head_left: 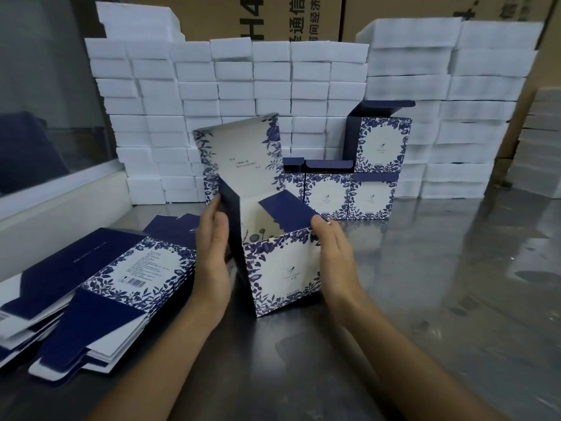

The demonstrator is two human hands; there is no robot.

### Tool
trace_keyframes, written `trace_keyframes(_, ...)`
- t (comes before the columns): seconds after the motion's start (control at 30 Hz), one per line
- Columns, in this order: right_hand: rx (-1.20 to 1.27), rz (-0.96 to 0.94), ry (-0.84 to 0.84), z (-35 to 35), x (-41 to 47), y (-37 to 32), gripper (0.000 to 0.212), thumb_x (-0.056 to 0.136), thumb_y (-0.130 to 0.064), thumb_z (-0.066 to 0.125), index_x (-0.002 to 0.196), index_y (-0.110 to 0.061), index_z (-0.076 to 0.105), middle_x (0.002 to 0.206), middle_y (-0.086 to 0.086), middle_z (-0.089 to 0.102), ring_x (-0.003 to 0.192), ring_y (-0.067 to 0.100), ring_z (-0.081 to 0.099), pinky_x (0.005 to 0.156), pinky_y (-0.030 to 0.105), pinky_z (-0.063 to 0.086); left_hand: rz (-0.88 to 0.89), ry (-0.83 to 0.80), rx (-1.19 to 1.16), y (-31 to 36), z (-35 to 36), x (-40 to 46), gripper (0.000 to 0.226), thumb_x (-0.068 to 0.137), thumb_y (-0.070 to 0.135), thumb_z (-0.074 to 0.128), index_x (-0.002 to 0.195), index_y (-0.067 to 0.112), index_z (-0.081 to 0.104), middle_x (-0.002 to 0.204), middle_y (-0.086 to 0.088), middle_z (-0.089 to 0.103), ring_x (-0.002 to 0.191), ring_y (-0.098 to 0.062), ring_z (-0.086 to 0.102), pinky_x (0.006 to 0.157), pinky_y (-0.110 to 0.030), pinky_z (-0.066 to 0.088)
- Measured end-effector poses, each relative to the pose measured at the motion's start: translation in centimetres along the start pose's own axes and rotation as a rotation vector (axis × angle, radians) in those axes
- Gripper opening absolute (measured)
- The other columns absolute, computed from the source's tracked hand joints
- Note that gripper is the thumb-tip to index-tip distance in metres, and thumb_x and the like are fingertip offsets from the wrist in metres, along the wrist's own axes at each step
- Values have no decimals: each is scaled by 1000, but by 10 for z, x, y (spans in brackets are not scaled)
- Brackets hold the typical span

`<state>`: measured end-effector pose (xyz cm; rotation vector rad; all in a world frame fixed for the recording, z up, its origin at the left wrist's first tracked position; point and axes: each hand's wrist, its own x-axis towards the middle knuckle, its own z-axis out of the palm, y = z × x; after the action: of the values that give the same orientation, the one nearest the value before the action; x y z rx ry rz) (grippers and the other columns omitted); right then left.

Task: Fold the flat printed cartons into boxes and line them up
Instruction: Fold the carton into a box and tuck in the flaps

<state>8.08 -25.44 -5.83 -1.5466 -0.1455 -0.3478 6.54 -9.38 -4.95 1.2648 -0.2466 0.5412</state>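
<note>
A white carton with blue floral print [282,275] stands upright on the steel table, its lid raised and its top open. My left hand [212,247] lies flat against its dark blue left side, fingertips at the top edge. My right hand [334,253] holds the right side, thumb at the rim by the dark blue inner flap [288,208]. A stack of flat printed cartons [100,293] lies at the left. Several folded boxes [349,196] stand in a row behind, one more box [382,144] stacked on top.
Stacks of white foam blocks [243,86] form a wall behind the boxes, with taller stacks at the right [470,117]. Brown shipping cartons [273,16] stand behind those. A white ledge and a glass panel [45,101] border the left. The steel tabletop [455,284] extends to the right.
</note>
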Motion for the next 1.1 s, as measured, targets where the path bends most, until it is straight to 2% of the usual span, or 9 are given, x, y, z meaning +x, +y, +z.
trace_keyframes(0.07, 7, -3, -15, 0, 0, 0, 57, 75, -75, 48, 98, -25, 63, 101, -6, 72, 96, 14, 66, 98, 43, 46, 29, 8, 39, 2, -2, 2, 57, 88, 53, 56, 141, 38, 43, 142, 7, 50, 125, -7, 54, 102, -29, 49)
trace_keyframes(0.13, 14, 2, -20, 0, 1, 0, 61, 75, -75, 48, 100, -21, 63, 104, -2, 71, 102, 21, 65, 101, 45, 45, 42, 10, 73, 4, -2, 3, 56, 82, 44, 59, 136, 38, 46, 135, 9, 56, 123, -11, 56, 103, -34, 47)
trace_keyframes(0.27, 29, -2, -22, 0, 0, -1, 63, 75, -74, 49, 100, -19, 64, 104, -2, 72, 92, 10, 65, 98, 42, 46, -3, 57, 43, 1, -5, 8, 43, 89, 21, 65, 129, 31, 52, 102, 17, 70, 97, -5, 67, 76, -18, 54)
trace_keyframes(0.43, 37, -81, -6, 2, -3, -3, 56, 79, -71, 51, 95, -19, 63, 99, 3, 70, 94, 21, 64, 95, 45, 48, -110, 131, 10, -3, -3, 14, 45, 87, 3, 65, 122, 23, 47, 105, 0, 61, 81, -5, 66, 65, -18, 54)
trace_keyframes(0.53, 45, -117, 52, 4, -3, -6, 51, 76, -73, 52, 93, -27, 63, 92, -8, 69, 86, 9, 62, 81, 28, 47, -114, 175, 142, -5, -4, 13, 34, 82, 22, 77, 100, 21, 48, 98, -3, 57, 82, -12, 61, 75, -24, 52)
trace_keyframes(0.67, 11, -160, 109, 3, -2, -6, 60, 75, -75, 50, 101, -22, 61, 92, -11, 64, 83, 2, 57, 79, 22, 43, -165, 27, 174, -3, -1, 5, 49, 88, 31, 68, 81, -14, 51, 72, -17, 55, 61, -20, 52, 53, -23, 45)
trace_keyframes(0.83, -10, -57, 117, 1, 2, -3, 78, 65, -85, 52, 116, -26, 64, 126, 0, 62, 118, 13, 58, 103, 39, 46, -85, 17, 273, 3, 6, 4, 42, 92, 11, 54, 63, -16, 40, 59, -14, 38, 49, -20, 29, 47, -31, 29)
trace_keyframes(0.97, 23, 56, 132, 7, 0, -6, 89, 53, -93, 57, 115, -30, 62, 136, 1, 55, 122, 17, 56, 109, 47, 44, 10, 103, 410, 3, 7, 2, 42, 90, 9, 53, 57, -13, 39, 53, -11, 35, 49, -20, 39, 40, -18, 35)
trace_keyframes(1.1, 15, -1, 149, 7, -2, -8, 82, 55, -84, 65, 116, -31, 60, 129, 1, 60, 117, 20, 60, 104, 49, 47, 5, 92, 392, 0, 6, 1, 44, 75, 26, 52, 55, -9, 35, 53, -11, 34, 53, -21, 38, 53, -31, 35)
